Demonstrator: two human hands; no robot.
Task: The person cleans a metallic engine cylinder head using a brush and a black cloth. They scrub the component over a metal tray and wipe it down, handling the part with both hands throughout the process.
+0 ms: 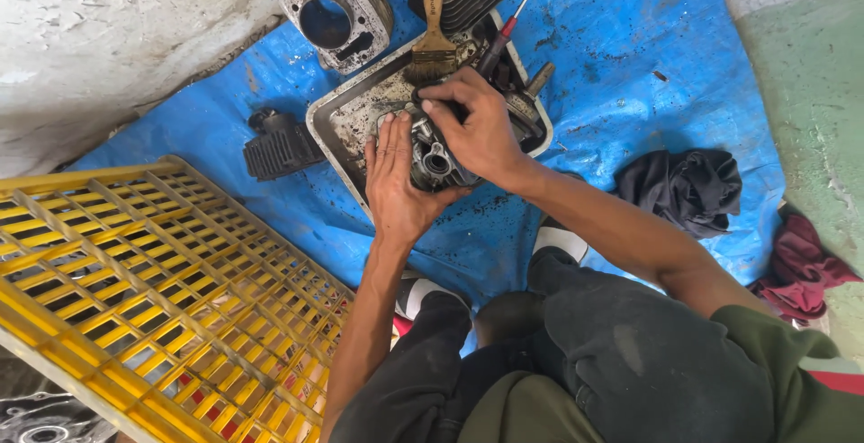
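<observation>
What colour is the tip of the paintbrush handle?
Red, on the paintbrush; the rest of the handle is plain wood. Head view.
</observation>
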